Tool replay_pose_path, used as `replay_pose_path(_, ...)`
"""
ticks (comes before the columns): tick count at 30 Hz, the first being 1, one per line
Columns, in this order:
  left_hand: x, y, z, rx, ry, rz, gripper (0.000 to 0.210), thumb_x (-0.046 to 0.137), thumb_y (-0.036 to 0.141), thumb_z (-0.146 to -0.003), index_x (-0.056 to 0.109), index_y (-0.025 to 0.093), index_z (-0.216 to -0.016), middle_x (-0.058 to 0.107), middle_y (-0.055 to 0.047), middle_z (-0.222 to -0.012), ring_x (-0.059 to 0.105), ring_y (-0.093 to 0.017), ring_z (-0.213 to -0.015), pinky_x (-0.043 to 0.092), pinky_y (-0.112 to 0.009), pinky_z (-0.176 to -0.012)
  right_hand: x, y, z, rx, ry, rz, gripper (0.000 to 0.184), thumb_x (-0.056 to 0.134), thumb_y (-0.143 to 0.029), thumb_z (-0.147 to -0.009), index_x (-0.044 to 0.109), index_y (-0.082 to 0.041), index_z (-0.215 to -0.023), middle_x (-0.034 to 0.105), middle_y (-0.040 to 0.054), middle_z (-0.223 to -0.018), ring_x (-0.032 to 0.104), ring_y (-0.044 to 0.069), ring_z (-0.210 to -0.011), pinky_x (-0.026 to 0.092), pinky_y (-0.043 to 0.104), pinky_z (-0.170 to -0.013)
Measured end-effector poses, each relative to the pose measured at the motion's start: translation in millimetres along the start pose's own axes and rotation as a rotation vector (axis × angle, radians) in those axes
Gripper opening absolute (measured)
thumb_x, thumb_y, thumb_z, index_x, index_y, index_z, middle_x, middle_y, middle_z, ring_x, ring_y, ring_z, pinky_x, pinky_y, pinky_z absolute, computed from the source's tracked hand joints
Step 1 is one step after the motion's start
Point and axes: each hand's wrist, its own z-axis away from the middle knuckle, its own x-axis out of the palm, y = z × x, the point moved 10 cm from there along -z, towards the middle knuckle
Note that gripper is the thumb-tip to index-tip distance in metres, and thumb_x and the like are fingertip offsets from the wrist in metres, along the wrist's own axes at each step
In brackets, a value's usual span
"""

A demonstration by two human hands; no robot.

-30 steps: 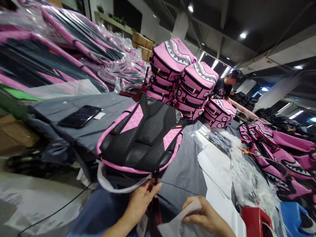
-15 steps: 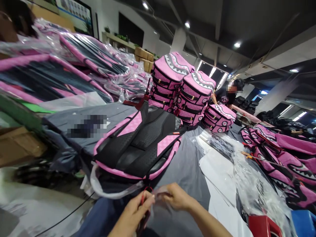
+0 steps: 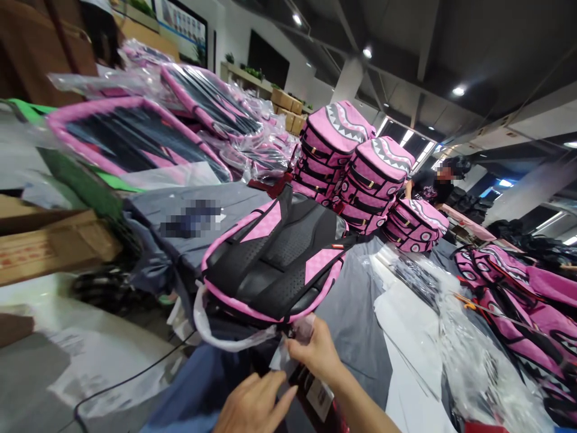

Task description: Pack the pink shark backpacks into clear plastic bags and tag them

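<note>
Though near left hand [image 3: 256, 404], right hand [image 3: 318, 353] ahead.

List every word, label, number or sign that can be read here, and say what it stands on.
"FLO", rest unclear: the dark shirt of the person at the back.
Too blurred: red print on the cardboard box.
Too small: print on the white label beside the right hand.
Too blurred: the wall poster.
</note>
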Motion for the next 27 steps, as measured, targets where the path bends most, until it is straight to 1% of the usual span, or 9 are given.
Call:
replay_pose_path(2, -27.3, -32.9, 5.1, -0.288, 0.208, 0.216, 0.035, 0.064, 0.058, -0.088, 0.067, 0.024, -0.083, 0.069, -0.001, -0.072, 0.063, -0.016, -0.060, 0.052, -0.026, -0.062, 0.8, 2.3, -1.1, 0.010, 0.005, -0.039, 0.021, 0.071, -0.019, -0.068, 0.063, -0.018, -0.088, 0.058, -0.0054, -0.071, 0.046, 0.010, -0.060, 0.042, 0.020, -0.058)
replay_pose_path(3, -31.6, -49.5, 9.1, -0.456, 0.275, 0.336, 0.045, 0.068, 0.069, -0.078, 0.066, 0.024, -0.083, 0.070, -0.002, -0.074, 0.064, -0.018, -0.063, 0.052, -0.027, -0.061, 1.0, 2.0, -1.7, 0.006, 0.008, -0.052, 0.022, 0.070, -0.019, -0.068, 0.063, -0.018, -0.088, 0.058, -0.0052, -0.071, 0.047, 0.010, -0.061, 0.042, 0.021, -0.059)
replay_pose_path(5, -20.4, -65.7, 11.2, -0.719, 0.282, 0.593, 0.065, 0.071, 0.081, -0.063, 0.070, 0.022, -0.089, 0.075, -0.006, -0.082, 0.068, -0.024, -0.072, 0.054, -0.031, -0.062, 0.8, -0.1, -2.4, -0.012, 0.018, -0.074, 0.023, 0.070, -0.018, -0.068, 0.063, -0.018, -0.090, 0.062, -0.0036, -0.075, 0.052, 0.011, -0.064, 0.046, 0.022, -0.063)
replay_pose_path(7, -2.6, -58.5, 1.7, -0.825, 0.201, 0.814, 0.076, 0.071, 0.085, -0.057, 0.074, 0.019, -0.094, 0.078, -0.010, -0.089, 0.071, -0.028, -0.079, 0.056, -0.034, -0.068, 1.4, -2.5, -2.3, -0.028, 0.014, -0.096, 0.026, 0.071, -0.020, -0.070, 0.065, -0.017, -0.096, 0.066, -0.0011, -0.081, 0.058, 0.014, -0.071, 0.049, 0.025, -0.071)
replay_pose_path(13, -7.8, -47.3, -4.0, -0.955, 0.307, 0.892, 0.073, 0.080, 0.084, -0.033, 0.076, 0.019, -0.068, 0.076, -0.009, -0.073, 0.069, -0.027, -0.072, 0.056, -0.033, -0.067, -0.9, -5.9, 1.1, -0.057, 0.037, -0.039, 0.030, 0.079, -0.032, -0.075, 0.068, -0.018, -0.099, 0.067, 0.0005, -0.084, 0.060, 0.016, -0.076, 0.052, 0.028, -0.077)
replay_pose_path(16, -9.4, -55.7, 5.0, -0.967, 0.359, 0.874, 0.071, 0.081, 0.081, -0.037, 0.076, 0.020, -0.073, 0.078, -0.009, -0.081, 0.070, -0.028, -0.078, 0.057, -0.032, -0.069, -4.1, -5.7, 2.1, -0.063, 0.054, 0.003, 0.032, 0.077, -0.042, -0.081, 0.069, -0.018, -0.101, 0.066, 0.0007, -0.083, 0.058, 0.016, -0.075, 0.051, 0.027, -0.073)
replay_pose_path(20, -1.9, -68.9, 15.6, -0.959, 0.493, 0.957, 0.066, 0.083, 0.075, -0.043, 0.072, 0.020, -0.079, 0.077, -0.007, -0.084, 0.070, -0.027, -0.085, 0.055, -0.033, -0.081, -14.0, -4.5, 2.2, -0.064, 0.051, 0.092, 0.043, 0.054, -0.055, -0.098, 0.071, -0.016, -0.089, 0.060, 0.0004, -0.073, 0.051, 0.014, -0.068, 0.046, 0.024, -0.065)
replay_pose_path(23, 11.2, -75.1, 19.9, -1.001, 0.538, 1.030, 0.063, 0.083, 0.069, -0.044, 0.068, 0.020, -0.080, 0.075, -0.005, -0.078, 0.068, -0.026, -0.081, 0.053, -0.036, -0.083, -28.3, -9.2, 3.2, -0.103, 0.092, 0.267, 0.043, 0.053, -0.048, -0.099, 0.071, -0.016, -0.075, 0.056, -0.0002, -0.067, 0.049, 0.013, -0.064, 0.042, 0.023, -0.062)
replay_pose_path(27, 18.5, -83.1, 19.3, -1.061, 0.582, 1.032, 0.047, 0.081, 0.053, -0.043, 0.067, 0.021, -0.074, 0.072, -0.004, -0.074, 0.066, -0.028, -0.082, 0.050, -0.041, -0.089, -38.1, -28.8, 8.0, -0.229, 0.154, 0.467, 0.021, 0.060, -0.029, -0.092, 0.076, -0.018, -0.086, 0.064, 0.0013, -0.073, 0.054, 0.013, -0.065, 0.044, 0.022, -0.062)
